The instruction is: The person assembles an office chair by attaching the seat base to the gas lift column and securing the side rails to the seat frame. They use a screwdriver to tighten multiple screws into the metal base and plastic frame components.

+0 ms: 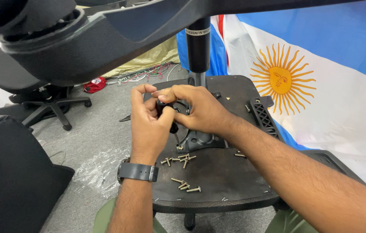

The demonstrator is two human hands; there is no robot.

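Observation:
An upturned office chair seat (pixel 217 181) lies in front of me, black underside up, with a metal mounting plate (pixel 200 140) and a gas cylinder (pixel 198 45) rising from it. My left hand (pixel 146 125) and my right hand (pixel 198 108) are both wrapped around the black handle of a screwdriver (pixel 168 113). Its thin shaft points down to a screw at the plate's near-left corner (pixel 179 148). Several loose screws (pixel 183 159) lie on the seat just below, with more (pixel 187 186) nearer me. I wear a dark watch (pixel 137 171) on my left wrist.
The chair's black star base (pixel 83 39) looms overhead at upper left. A black armrest bracket (pixel 263 114) sits at the seat's right. A blue-and-white flag with a sun (pixel 317 73) covers the right. Another office chair (pixel 40 99), cables (pixel 148 71), and plastic wrap (pixel 96 168) lie on the grey floor.

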